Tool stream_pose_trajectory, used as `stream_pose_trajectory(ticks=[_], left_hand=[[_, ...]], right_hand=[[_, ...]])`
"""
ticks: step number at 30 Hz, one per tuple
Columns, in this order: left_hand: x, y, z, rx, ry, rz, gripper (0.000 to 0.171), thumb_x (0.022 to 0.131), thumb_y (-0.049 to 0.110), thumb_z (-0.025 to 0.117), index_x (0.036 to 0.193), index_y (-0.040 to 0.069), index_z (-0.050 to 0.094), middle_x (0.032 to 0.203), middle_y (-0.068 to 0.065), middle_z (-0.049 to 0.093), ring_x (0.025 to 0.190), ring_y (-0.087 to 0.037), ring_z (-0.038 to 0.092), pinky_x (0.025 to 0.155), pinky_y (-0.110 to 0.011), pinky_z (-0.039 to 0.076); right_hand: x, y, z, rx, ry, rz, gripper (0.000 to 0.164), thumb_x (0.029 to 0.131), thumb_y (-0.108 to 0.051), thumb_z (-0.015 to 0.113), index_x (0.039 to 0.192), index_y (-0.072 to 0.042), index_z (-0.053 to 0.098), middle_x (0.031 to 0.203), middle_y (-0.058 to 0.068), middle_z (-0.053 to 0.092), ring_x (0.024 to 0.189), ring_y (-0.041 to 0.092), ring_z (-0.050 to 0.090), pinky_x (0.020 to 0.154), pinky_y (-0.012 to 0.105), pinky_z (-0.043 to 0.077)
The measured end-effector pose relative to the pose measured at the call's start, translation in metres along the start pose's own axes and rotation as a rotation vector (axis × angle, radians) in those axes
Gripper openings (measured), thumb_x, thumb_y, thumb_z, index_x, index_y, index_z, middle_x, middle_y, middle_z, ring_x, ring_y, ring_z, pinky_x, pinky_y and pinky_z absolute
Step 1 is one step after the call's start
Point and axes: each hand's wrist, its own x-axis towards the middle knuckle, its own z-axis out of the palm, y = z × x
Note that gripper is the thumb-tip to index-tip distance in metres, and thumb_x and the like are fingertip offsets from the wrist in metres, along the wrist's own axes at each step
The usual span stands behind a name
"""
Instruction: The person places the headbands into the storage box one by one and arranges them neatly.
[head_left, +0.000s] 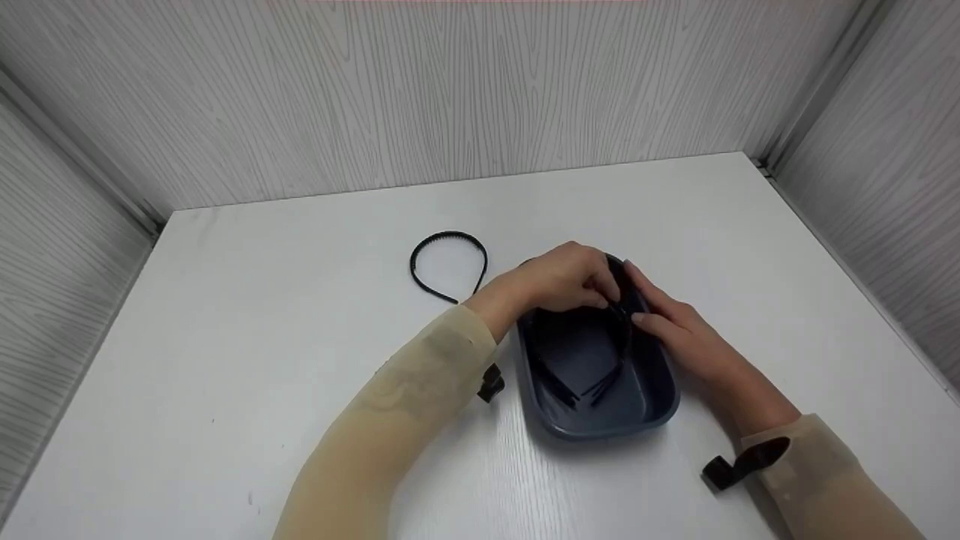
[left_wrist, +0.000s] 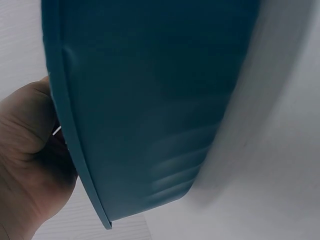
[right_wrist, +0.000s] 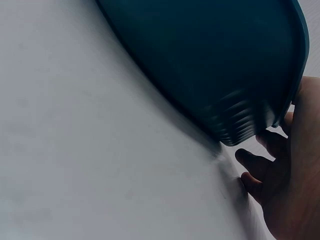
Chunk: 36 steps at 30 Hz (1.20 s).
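Observation:
In the head view, a dark blue-grey plastic basin (head_left: pixel 600 430) stands on the white table. My left hand (head_left: pixel 570 277) reaches over its left rim, fingers curled, and pinches the upper part of a black headband (head_left: pixel 626 337) inside. Headband ends lie together near the basin floor; how many bands are there I cannot tell. My right hand (head_left: pixel 679 334) holds the basin's far right rim, thumb over the edge and fingers outside. In the right wrist view those fingers (right_wrist: pixel 255 165) spread beside the basin's corner. The left wrist view hides the left fingertips behind the basin wall.
Another black headband (head_left: pixel 413 262), toothed inside, lies on the table (head_left: pixel 300 300) left of the basin, partly behind my left forearm. Black wrist-camera mounts (head_left: pixel 720 474) stick out from both sleeves. Pale wood-grain panels (head_left: pixel 450 90) enclose the table at back and sides.

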Motion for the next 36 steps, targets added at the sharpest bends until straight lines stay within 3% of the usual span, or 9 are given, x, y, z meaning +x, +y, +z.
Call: stream_pose_trajectory(ticks=[15,31,36], left_hand=[[0.0005,-0.0043,0.0023,-0.001,-0.006,-0.015,0.023,0.099,0.010,0.077,0.121,0.012,0.082,0.120,-0.003,0.075,0.110,-0.012,0.066,0.092,-0.019,0.050],[0.0012,-0.0065,0.0039,-0.029,0.006,-0.068,0.022,0.098,0.010,0.078,0.120,0.014,0.083,0.118,0.002,0.077,0.106,-0.007,0.067,0.089,-0.018,0.051],[0.0014,-0.0076,0.0032,-0.032,0.008,-0.063,0.023,0.098,0.008,0.078,0.119,0.014,0.083,0.115,0.003,0.078,0.103,-0.007,0.069,0.089,-0.018,0.052]], right_hand=[[0.0004,0.0008,0.0001,-0.010,0.004,-0.003,0.065,0.114,-0.022,0.047,0.169,-0.041,0.018,0.174,-0.012,0.020,0.160,0.017,0.019,0.120,0.016,0.021],[0.0008,0.0018,-0.0003,-0.007,0.012,-0.018,0.066,0.113,-0.018,0.048,0.171,-0.030,0.020,0.174,-0.009,0.023,0.159,0.019,0.021,0.119,0.014,0.021],[0.0009,0.0034,-0.0004,0.003,0.016,-0.018,0.065,0.113,-0.019,0.048,0.171,-0.033,0.020,0.174,-0.010,0.023,0.159,0.019,0.021,0.119,0.014,0.022]])
